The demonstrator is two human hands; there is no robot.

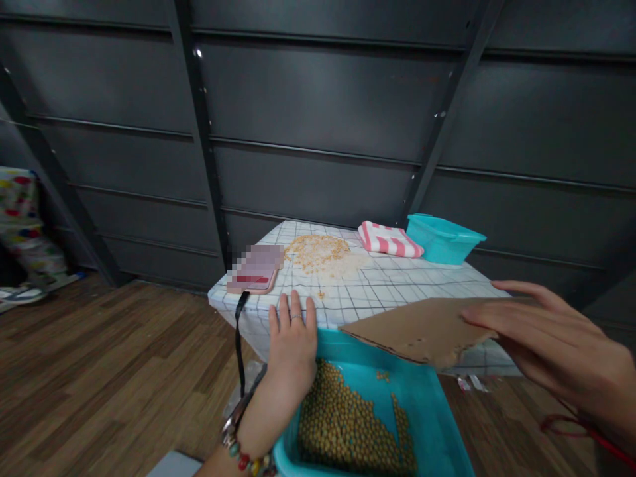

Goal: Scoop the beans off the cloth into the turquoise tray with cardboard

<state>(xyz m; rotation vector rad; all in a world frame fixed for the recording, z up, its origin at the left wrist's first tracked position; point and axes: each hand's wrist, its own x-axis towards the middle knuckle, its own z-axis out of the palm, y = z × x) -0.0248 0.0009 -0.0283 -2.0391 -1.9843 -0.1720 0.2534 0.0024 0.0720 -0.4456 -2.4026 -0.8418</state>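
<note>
My left hand point(292, 341) lies with its fingers stretched out on the near edge of the checked tablecloth, beside the rim of a turquoise bin point(450, 424). Soybean-like round beans point(348, 427) cover much of the bin's floor. In my right hand point(551, 338) is a flat piece of brown cardboard point(417, 324), gripped at its right end and held above the bin's far right rim. On the white checked tablecloth point(397, 281) lies a spread of white grains point(342, 264) with yellowish bits point(315, 248) around and among them.
A phone point(256, 268) with a black strap point(238, 338) rests at the table's left edge. Farther back are a folded pink-and-white striped towel point(390, 240) and a small turquoise basket point(442, 238). Dark metal panels point(318, 93) rise behind the table. Small wrappers point(472, 383) lie on the wooden floor point(163, 351).
</note>
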